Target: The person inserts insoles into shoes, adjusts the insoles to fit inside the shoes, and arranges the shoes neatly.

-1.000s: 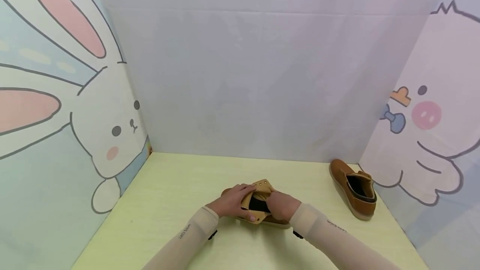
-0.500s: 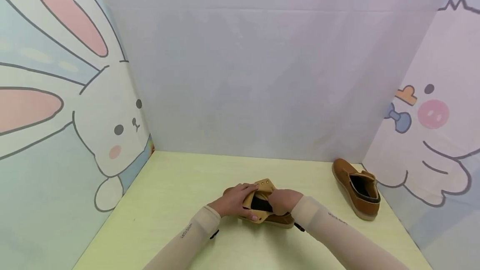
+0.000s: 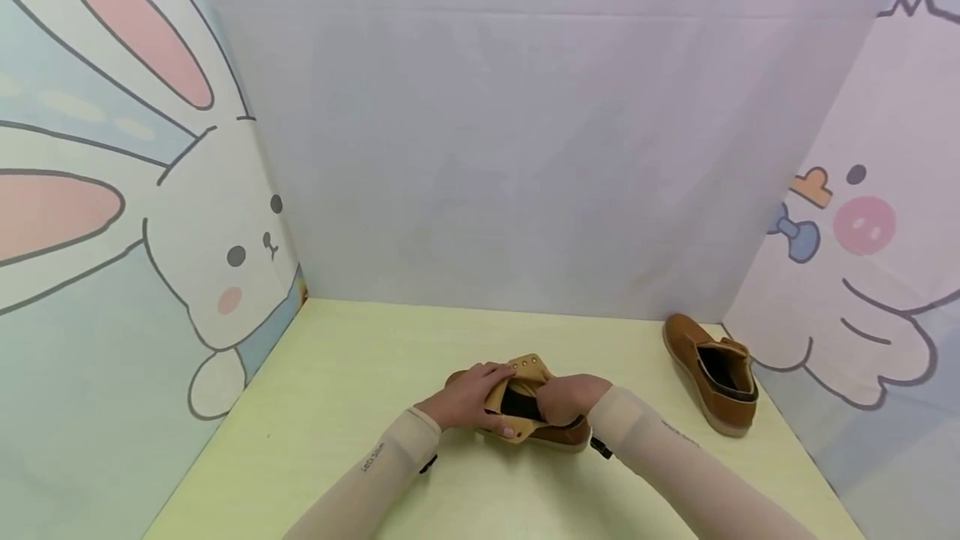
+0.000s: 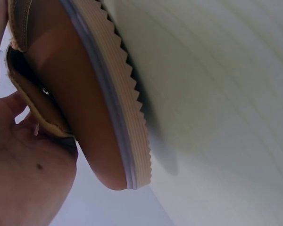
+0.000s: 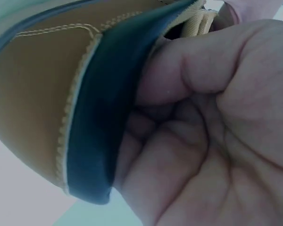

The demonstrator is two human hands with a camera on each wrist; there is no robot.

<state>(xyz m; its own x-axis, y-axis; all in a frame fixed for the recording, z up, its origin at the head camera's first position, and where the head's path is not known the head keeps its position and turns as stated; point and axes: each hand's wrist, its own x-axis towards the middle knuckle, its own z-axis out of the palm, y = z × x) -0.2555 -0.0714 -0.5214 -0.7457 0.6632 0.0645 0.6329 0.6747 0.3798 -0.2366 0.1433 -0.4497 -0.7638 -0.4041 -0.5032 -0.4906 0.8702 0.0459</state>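
A brown leather lace-up shoe point(image 3: 558, 436) lies on the table, toe to the left, its tan eyelet flaps spread wide and the dark inside showing. My left hand point(image 3: 468, 400) grips it over the front of the opening, thumb on the near flap and fingers toward the far one. In the left wrist view the shoe's toe and jagged pale sole point(image 4: 125, 99) show beside the palm. My right hand point(image 3: 572, 400) reaches into the heel end. Past the dark padded collar point(image 5: 101, 108), its thumb and curled fingers go inside; their tips are hidden, so I cannot tell what they hold.
A matching brown shoe point(image 3: 712, 377) stands at the back right of the pale yellow table point(image 3: 360, 348), near the side wall. A grey-white back wall point(image 3: 487, 165) and cartoon-printed side walls enclose the table.
Both hands stay at the shoe in nearly the same pose; the right hand shifts very slightly. The head view has moved a little.
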